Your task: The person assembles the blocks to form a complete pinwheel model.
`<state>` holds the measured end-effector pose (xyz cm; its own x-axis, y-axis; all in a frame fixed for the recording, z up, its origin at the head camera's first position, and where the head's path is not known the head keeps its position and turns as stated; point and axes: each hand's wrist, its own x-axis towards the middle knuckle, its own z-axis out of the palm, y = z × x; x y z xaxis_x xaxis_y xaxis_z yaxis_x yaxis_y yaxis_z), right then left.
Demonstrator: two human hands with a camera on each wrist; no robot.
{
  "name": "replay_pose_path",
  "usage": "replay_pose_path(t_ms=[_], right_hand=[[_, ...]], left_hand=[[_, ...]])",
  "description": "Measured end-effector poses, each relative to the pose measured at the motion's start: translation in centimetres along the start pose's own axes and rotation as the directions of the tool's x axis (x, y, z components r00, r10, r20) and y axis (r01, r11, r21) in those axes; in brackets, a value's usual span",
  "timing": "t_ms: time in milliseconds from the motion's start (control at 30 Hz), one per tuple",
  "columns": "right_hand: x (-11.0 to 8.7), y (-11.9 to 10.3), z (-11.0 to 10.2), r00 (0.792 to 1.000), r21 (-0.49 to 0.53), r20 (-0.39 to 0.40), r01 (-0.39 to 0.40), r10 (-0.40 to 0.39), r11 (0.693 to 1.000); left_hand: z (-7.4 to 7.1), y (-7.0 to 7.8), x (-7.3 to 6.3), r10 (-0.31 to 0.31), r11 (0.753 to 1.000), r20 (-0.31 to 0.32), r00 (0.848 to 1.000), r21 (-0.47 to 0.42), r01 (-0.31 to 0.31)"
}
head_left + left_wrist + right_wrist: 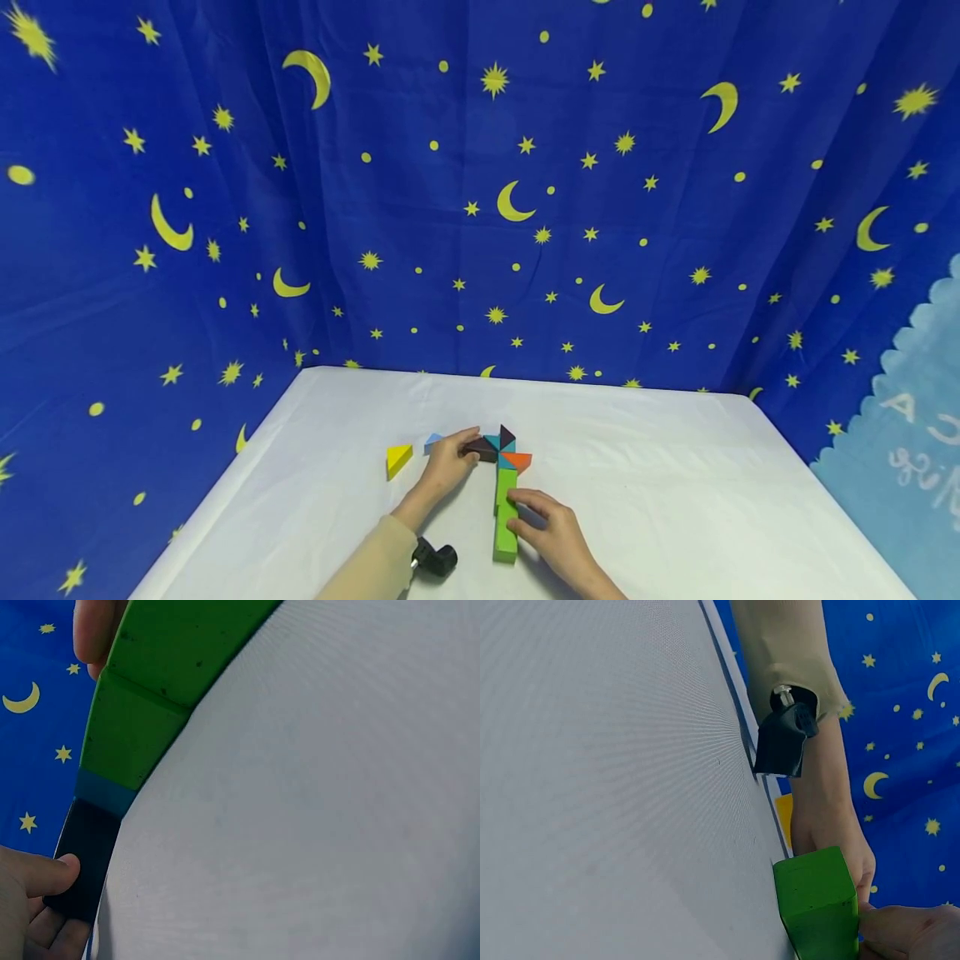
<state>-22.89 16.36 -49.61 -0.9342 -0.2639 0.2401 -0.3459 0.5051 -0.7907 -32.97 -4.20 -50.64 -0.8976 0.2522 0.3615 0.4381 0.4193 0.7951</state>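
My left hand [448, 462] pinches a dark triangular block [483, 450]; in the left wrist view its thumb lies on the face of that dark block [88, 859]. The block meets a pinwheel-like cluster of teal pieces [506, 460], another dark triangle [507, 436] and an orange triangle [521, 461]. Below the cluster, green blocks [506, 533] lie end to end in a column. My right hand [558, 533] touches the column's right side with fingertips and thumb. The right wrist view shows the near end of a green block [817, 889] beside that thumb.
On the white table [660, 483], a yellow triangular block [399, 459] lies left of my left hand, and a light blue block [432, 442] is partly hidden behind that hand. A black camera mount [435, 560] sits on the left wrist. Blue star-patterned cloth [420, 208] surrounds the table.
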Motion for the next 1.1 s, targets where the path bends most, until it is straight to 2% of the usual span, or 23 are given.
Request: replay_pose_path(t_ms=[400,600,733,900,1000,1100], right_hand=[[-0.1,0.0,0.4,1.000,-0.011,-0.008,0.027,-0.027,1.000],[-0.1,0.0,-0.1,1.000,-0.011,-0.007,0.006,-0.006,1.000],[-0.3,0.0,-0.5,1.000,-0.014,-0.027,0.007,-0.007,1.000],[-0.3,0.1,-0.5,0.999,-0.006,-0.043,0.033,-0.033,0.999],[-0.3,0.1,-0.3,0.999,0.000,-0.035,0.032,-0.032,1.000],[-0.2,0.0,0.0,1.000,0.007,-0.024,0.021,-0.020,1.000]], left_hand=[[0.2,-0.1,0.2,-0.028,0.999,-0.002,1.000,0.018,0.028],[-0.1,0.9,0.2,-0.009,0.999,-0.018,1.000,-0.049,0.008],[-0.9,2.2,0.2,0.024,0.998,-0.039,0.999,-0.065,-0.027],[-2.7,3.0,0.2,0.074,0.997,-0.136,0.988,-0.009,-0.076],[-3.8,2.7,-0.1,0.054,0.999,-0.166,0.985,0.008,-0.054],[-4.4,2.1,-0.6,-0.005,1.000,-0.130,0.992,0.009,0.006]])
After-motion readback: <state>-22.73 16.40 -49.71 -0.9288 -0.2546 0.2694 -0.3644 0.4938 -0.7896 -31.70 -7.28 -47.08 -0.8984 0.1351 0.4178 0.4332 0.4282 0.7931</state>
